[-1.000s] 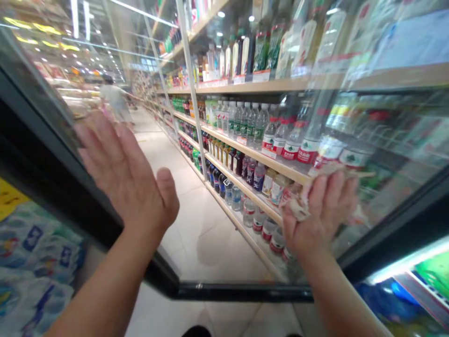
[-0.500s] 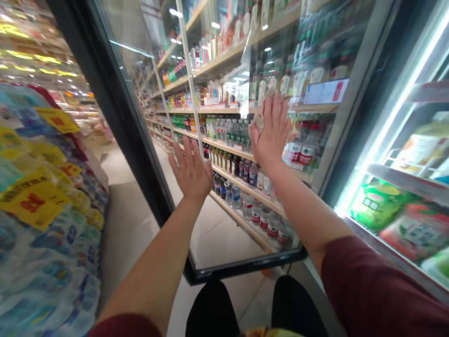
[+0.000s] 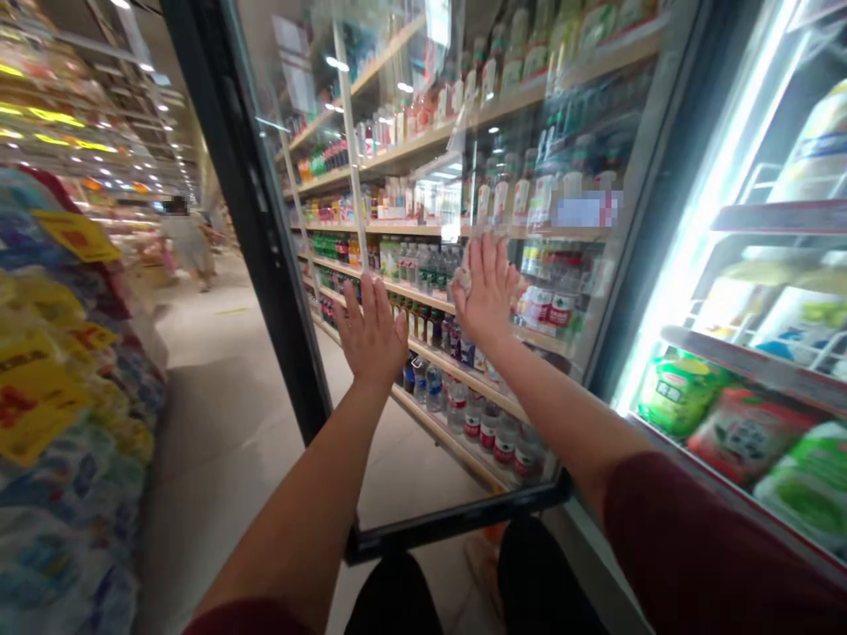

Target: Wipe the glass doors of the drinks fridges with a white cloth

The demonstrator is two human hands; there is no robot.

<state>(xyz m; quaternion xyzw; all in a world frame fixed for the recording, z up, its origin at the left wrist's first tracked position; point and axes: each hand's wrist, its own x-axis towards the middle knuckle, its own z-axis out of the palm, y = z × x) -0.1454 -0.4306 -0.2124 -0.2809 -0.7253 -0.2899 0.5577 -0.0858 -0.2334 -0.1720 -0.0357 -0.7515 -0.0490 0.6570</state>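
A glass door (image 3: 456, 526) with a black frame stands ajar in front of me. My left hand (image 3: 374, 333) is spread flat at the left part of the pane, fingers pointing up, with nothing visible in it. Farther right, my right hand (image 3: 486, 295) presses flat towards the glass. Pale crumpled material, apparently a cloth (image 3: 461, 282), shows at the edges of that palm; most of it is hidden underneath. Whether the left palm touches the glass I cannot tell.
Through the pane are shelves of bottles (image 3: 486, 430). A lit cooler with bagged goods (image 3: 681, 392) opens on the right. Stacked packs with yellow price signs (image 3: 30, 397) line the left. A person (image 3: 189, 238) is in the aisle beyond.
In the view, my right hand has moved down and slightly left on the glass. My left hand sits slightly lower and farther right. The camera has shifted, bringing a person into sight.
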